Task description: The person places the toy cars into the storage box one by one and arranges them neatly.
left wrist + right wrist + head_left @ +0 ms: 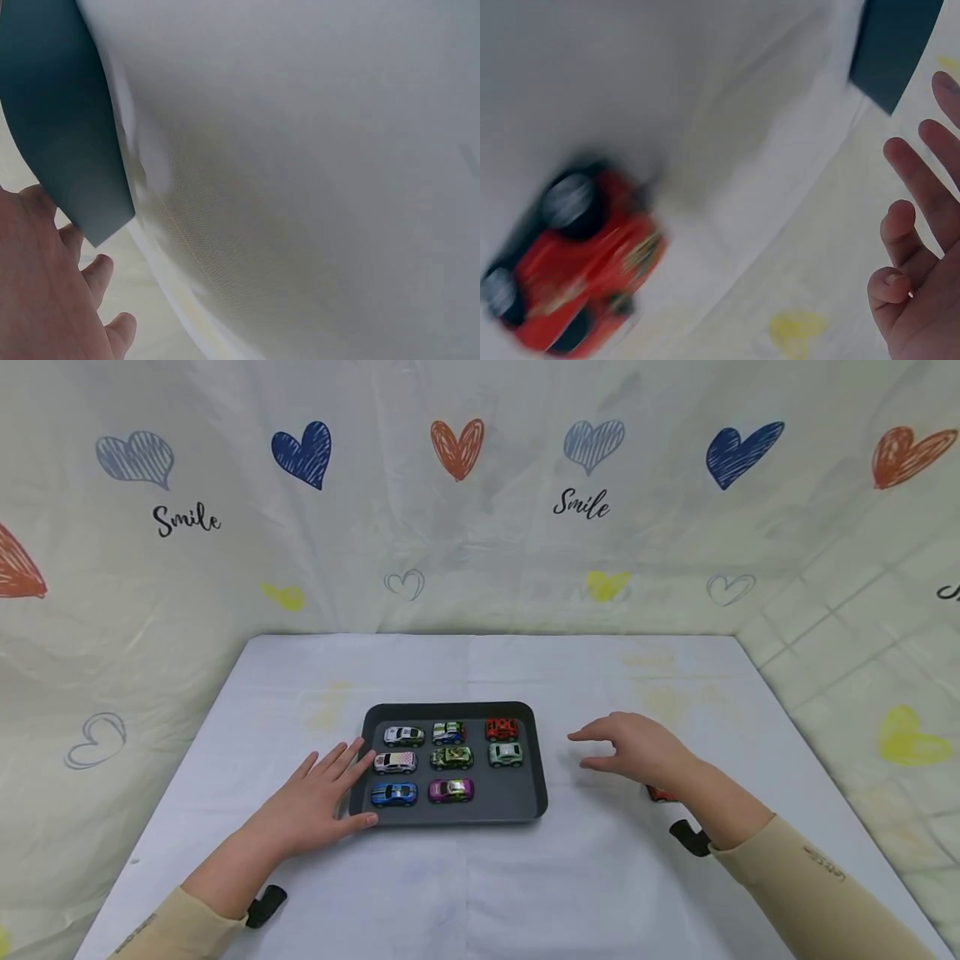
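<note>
A dark grey tray (510, 800) lies on the table with several toy cars in rows. In the back row sits a red toy car (502, 729) at the right; a pale green toy car (506, 754) is in front of it. A blue toy car (394, 794) and a purple toy car (451, 791) form the front row. My left hand (315, 802) rests at the tray's left edge with its fingers spread. My right hand (645, 747) hovers right of the tray, holding nothing, thumb and fingers apart. Another red toy car (592, 270) stands on the table, mostly hidden behind the right wrist in the head view.
A white cloth covers the table (480, 893). Behind and beside it hangs a pale curtain (510, 543) printed with hearts and words. Black wrist straps (266, 907) show at both sleeves.
</note>
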The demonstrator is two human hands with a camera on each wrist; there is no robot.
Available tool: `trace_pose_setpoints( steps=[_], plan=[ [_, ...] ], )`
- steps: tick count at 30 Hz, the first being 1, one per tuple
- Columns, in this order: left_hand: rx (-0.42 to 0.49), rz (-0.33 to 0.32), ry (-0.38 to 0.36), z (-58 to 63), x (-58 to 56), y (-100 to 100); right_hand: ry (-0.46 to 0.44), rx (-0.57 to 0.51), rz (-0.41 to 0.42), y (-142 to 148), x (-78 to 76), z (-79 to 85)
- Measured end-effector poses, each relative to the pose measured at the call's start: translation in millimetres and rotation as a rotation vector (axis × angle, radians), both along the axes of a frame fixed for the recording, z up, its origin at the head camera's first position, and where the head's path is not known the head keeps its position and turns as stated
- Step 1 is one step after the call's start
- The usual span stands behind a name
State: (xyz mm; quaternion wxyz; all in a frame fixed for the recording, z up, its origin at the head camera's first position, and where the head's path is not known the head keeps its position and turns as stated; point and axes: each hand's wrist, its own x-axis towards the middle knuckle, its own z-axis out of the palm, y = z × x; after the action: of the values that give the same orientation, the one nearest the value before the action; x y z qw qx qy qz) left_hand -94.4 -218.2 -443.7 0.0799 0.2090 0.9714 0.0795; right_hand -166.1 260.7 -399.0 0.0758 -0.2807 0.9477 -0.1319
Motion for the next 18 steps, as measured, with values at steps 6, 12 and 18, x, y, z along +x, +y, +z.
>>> trace_pose_setpoints(
  steps=[6,12,18],
  plan=[
    [-0.001,-0.004,0.012,-2.7,0.1,-1.4,-0.030,0.027,-0.075,36.6,14.3,5.7],
    [0.003,-0.005,0.005,-4.5,-0.2,-1.8,-0.080,0.039,-0.124,60.4,26.6,11.6],
    [0.007,-0.007,0.013,-4.5,-0.9,-1.4,-0.130,0.055,-0.162,74.4,33.1,14.0]
  ],
)
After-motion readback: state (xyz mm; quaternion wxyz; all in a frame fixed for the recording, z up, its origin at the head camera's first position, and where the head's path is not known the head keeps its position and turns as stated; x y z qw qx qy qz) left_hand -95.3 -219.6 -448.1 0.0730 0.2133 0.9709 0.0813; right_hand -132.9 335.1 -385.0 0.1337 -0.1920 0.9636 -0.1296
